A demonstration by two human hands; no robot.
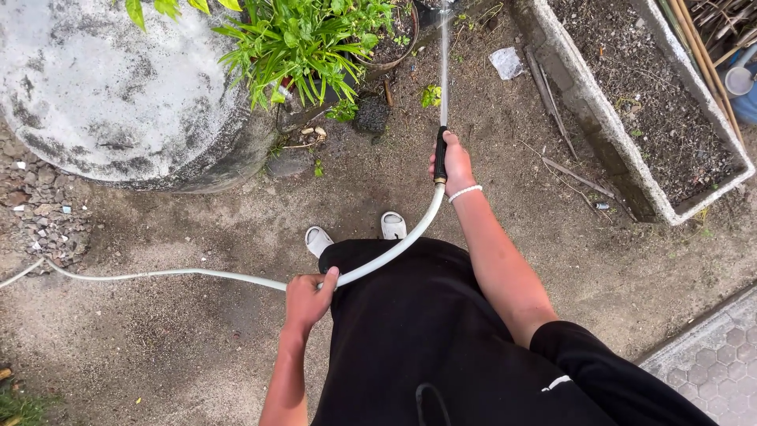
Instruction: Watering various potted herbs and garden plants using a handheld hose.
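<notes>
Concrete is filling my ten o'clock: a round, grey, weathered concrete slab (102, 87) is lying there on the packed dirt ground (197, 347). At two o'clock a long rectangular concrete planter trough (623, 166) of dark soil is running off to the edge. At twelve o'clock a leafy green potted plant (303, 39) is spreading beside a terracotta pot (394, 39). I am watching a long white rubber garden hose (181, 274) trailing in from nine o'clock, curving across the black trousers and rising toward twelve. My left hand (307, 301) is closing loosely around the hose at the centre, thumb up over it. My right hand (455, 164), wearing a white bead bracelet (464, 192), is gripping the black nozzle handle (441, 155) with fingers wrapped fully round, and a thin water jet (444, 63) is shooting straight toward twelve o'clock. Two white sandals (355, 234) are showing just below.
</notes>
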